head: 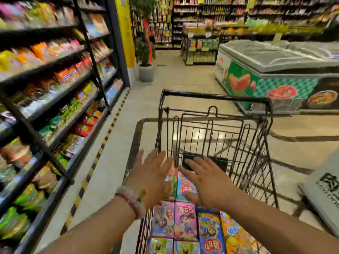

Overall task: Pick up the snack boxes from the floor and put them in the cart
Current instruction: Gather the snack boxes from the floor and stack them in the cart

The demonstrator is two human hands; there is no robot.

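The black wire cart (216, 129) holds flat, glossy cardboard snack boxes (185, 220); left hand (152, 178) and right hand (209, 182) hover above, grip wide, empty.

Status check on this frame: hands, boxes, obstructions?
Both hands open, left hand and right hand above the cart. Snack boxes lie inside. Nothing blocking.

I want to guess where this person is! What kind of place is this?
It looks like a supermarket or grocery shop. Long shelves are packed with bright snack bags, a wire shopping cart holds colourful snack boxes, and a big chest freezer stands in the aisle.
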